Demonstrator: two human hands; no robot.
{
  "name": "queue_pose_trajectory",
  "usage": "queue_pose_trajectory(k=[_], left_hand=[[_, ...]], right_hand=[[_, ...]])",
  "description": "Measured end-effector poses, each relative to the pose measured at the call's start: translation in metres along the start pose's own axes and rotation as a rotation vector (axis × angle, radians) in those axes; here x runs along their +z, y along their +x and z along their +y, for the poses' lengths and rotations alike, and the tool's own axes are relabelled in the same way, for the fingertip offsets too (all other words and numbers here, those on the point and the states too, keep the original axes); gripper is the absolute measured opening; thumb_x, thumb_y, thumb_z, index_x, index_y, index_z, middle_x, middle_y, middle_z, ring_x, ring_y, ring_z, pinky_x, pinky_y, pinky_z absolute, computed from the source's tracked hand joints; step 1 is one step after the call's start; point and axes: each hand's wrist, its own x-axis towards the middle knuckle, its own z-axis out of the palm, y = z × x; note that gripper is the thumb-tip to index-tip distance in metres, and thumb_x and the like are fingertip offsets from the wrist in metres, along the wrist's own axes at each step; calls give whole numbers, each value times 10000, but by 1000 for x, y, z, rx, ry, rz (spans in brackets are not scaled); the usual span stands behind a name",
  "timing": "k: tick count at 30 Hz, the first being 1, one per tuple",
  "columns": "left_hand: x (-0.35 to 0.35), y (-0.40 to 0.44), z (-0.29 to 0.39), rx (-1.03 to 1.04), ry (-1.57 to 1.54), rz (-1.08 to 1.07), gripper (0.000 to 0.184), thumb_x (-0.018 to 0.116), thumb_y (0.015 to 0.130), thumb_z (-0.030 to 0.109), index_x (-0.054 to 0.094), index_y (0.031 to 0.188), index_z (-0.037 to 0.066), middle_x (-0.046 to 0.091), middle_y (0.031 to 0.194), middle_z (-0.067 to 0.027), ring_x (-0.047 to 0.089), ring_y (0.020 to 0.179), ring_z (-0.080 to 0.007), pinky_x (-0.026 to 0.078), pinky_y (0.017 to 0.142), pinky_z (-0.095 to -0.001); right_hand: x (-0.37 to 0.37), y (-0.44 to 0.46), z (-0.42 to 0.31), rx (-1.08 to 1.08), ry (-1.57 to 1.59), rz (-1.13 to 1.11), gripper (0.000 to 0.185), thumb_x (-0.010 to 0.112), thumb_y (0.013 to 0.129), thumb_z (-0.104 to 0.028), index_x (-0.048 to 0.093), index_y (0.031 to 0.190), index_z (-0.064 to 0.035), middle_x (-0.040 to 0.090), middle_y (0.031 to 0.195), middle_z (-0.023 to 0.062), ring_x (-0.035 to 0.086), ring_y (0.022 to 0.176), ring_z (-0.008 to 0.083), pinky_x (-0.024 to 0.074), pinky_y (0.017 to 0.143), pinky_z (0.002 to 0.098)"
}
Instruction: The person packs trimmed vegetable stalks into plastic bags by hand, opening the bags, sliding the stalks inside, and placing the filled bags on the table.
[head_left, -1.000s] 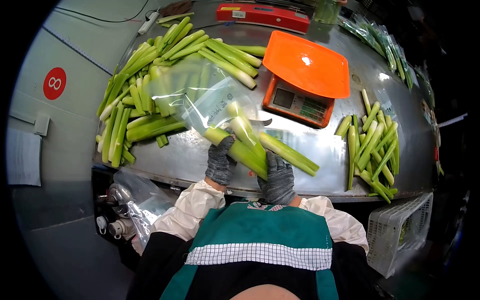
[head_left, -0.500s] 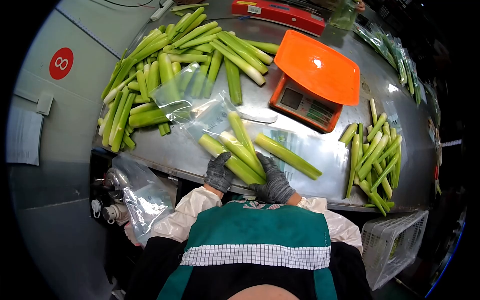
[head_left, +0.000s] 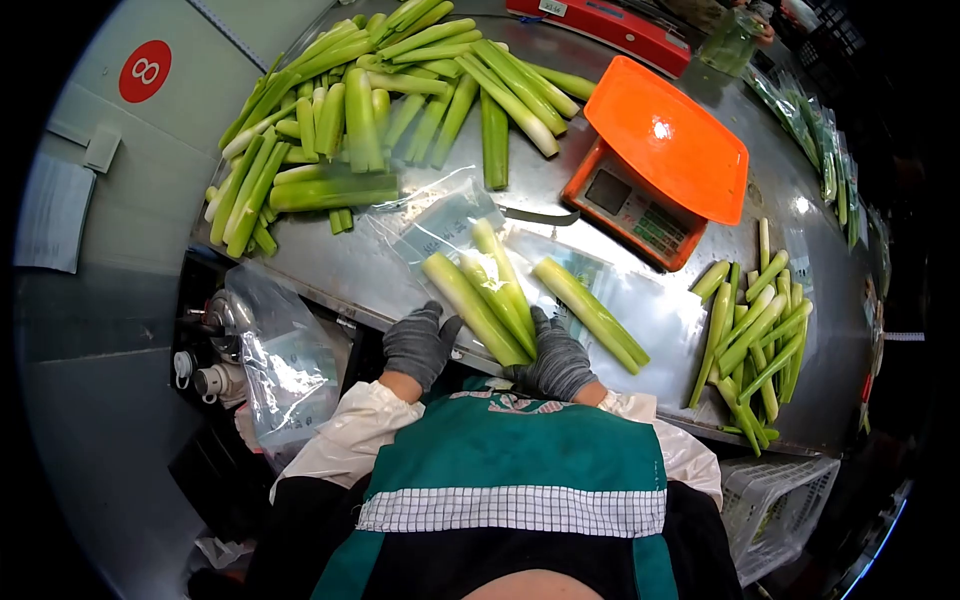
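Observation:
Three pale-green leek pieces (head_left: 485,300) lie side by side at the table's near edge, white ends pointing away from me. My right hand (head_left: 552,362), in a grey glove, is closed round their lower ends. My left hand (head_left: 420,345), gloved too, is just left of them, apart from the leeks, thumb and fingers spread. A clear printed plastic bag (head_left: 445,225) lies at their far ends; whether the tips are inside it I cannot tell. Another leek piece (head_left: 592,315) lies to the right on flat plastic bags (head_left: 660,315).
A large leek pile (head_left: 335,120) covers the back left; thinner stalks (head_left: 755,335) lie at right. An orange-topped scale (head_left: 665,140) stands behind, a knife (head_left: 540,215) beside it. A white crate (head_left: 780,510) sits below the table. Another person's hand (head_left: 765,30) shows at far right.
My left hand has let go of the leeks and moved left and slightly down. My right hand still holds them. The whole view has shifted a little.

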Motion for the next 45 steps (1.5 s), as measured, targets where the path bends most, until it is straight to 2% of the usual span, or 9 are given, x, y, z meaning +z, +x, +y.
queue_pose_trajectory(k=[3,8,13,25,30,37,42,44,45], left_hand=[[-7,-11,23,291,24,572,523,643,676,349,468,1042,18,495,948,-192,503,873,-326,433,731,-421],[6,18,55,224,206,416,468,608,669,231,452,1048,4,493,948,-207,513,860,-333,441,726,-429],[3,41,52,132,269,363,235,522,702,102,489,920,20,548,834,-171,573,733,-307,482,617,-390],[-13,30,57,422,246,395,248,486,713,88,496,957,43,565,815,-131,572,706,-286,470,581,-394],[-14,11,75,634,207,368,258,514,684,96,512,937,47,574,790,-115,571,696,-283,463,572,-377],[-35,-6,86,497,28,417,186,550,687,119,537,854,38,573,700,-138,579,661,-294,464,577,-374],[-32,7,77,471,70,476,153,532,728,125,536,855,41,576,708,-149,576,647,-308,461,577,-387],[-23,8,70,483,-37,526,135,518,767,142,537,852,40,579,701,-152,571,639,-316,457,572,-386],[-24,7,69,463,-37,444,146,507,793,167,542,851,38,578,689,-152,568,640,-320,452,571,-387]], right_hand=[[-8,-9,-14,125,-180,-37,978,702,602,-386,155,1330,-30,455,1158,228,515,1003,326,412,864,374],[2,0,1,90,-35,-96,1012,695,614,-342,61,1346,-52,456,1152,234,516,1002,330,417,854,385],[10,-6,31,73,200,74,623,684,622,-301,471,1120,9,549,1013,216,533,970,314,422,840,360],[14,1,26,-60,359,177,430,597,646,-76,448,1041,5,553,896,209,548,867,348,434,765,373],[10,27,26,-270,321,344,391,644,676,-149,464,993,-8,558,836,225,569,778,355,454,677,393],[-5,38,-1,-356,764,367,438,725,638,-157,503,980,4,587,875,143,579,819,226,467,741,332],[-26,22,4,-332,730,192,365,704,658,-159,554,948,7,585,916,155,574,842,241,460,749,321],[-36,6,29,-375,188,640,392,680,648,-175,548,986,-27,562,964,144,544,896,268,438,768,364],[-45,-11,42,-132,-51,585,415,672,633,-188,543,1001,-47,541,1004,134,519,928,273,420,781,381]])
